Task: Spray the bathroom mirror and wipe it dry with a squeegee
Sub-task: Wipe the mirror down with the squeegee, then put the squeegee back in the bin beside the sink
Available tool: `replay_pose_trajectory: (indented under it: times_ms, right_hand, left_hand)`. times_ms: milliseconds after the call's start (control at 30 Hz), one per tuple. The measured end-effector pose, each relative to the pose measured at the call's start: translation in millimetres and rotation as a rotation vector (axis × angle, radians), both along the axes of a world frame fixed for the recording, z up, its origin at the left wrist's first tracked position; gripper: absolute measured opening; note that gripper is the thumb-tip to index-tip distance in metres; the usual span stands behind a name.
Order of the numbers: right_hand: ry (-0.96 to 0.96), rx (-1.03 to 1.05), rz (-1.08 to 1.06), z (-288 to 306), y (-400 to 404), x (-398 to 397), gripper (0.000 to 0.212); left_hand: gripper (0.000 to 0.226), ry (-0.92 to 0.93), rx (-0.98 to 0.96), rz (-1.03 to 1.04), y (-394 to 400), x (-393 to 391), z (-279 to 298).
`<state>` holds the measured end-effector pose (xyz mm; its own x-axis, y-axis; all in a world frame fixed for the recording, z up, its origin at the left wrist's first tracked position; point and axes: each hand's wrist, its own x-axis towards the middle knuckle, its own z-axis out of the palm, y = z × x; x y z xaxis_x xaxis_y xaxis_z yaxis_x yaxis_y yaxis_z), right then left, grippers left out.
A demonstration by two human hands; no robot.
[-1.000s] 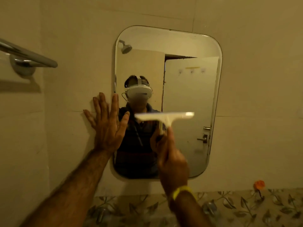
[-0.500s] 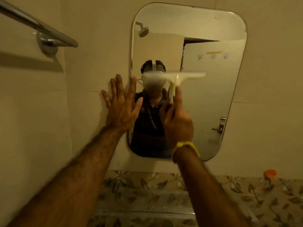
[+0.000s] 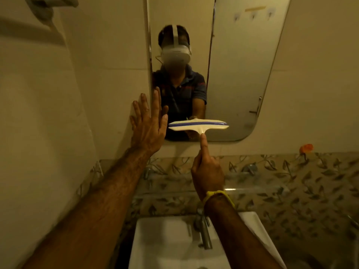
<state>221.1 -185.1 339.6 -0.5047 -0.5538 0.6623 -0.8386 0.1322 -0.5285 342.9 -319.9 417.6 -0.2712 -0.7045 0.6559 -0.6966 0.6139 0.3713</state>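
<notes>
The rounded wall mirror (image 3: 239, 78) fills the upper middle of the head view and reflects a person wearing a headset. A cream squeegee (image 3: 198, 126) with a purple blade edge lies flat against the lower part of the glass, just above the bottom rim. My right hand (image 3: 206, 171) is shut on its handle, with the index finger stretched up along the stem. My left hand (image 3: 148, 125) is open, fingers spread, pressed flat on the wall at the mirror's left edge. No spray bottle is in view.
A white basin (image 3: 165, 245) with a metal tap (image 3: 204, 233) sits directly below my arms. A leaf-patterned tile band (image 3: 291, 183) runs under the mirror, with a small orange object (image 3: 306, 148) on it. A towel-bar bracket (image 3: 48, 6) is at the top left.
The squeegee rose from mid-mirror to about head height, then came down to near the mirror's bottom rim. My view tilted down, bringing the basin in. My left hand stayed pressed on the wall.
</notes>
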Motion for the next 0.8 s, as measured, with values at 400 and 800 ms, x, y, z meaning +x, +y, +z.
replay_pose_trajectory:
  times_ms: [400,800]
  right_hand:
    - [-0.34,-0.099,0.074,-9,57,-11,0.054]
    - [-0.551,-0.106,-0.136,-40,164,-54,0.015]
  left_hand:
    - [0.072,-0.134,-0.06,0.039,72,-15,-54]
    - [0.066,-0.033,0.067,-0.323,189,-79,-151]
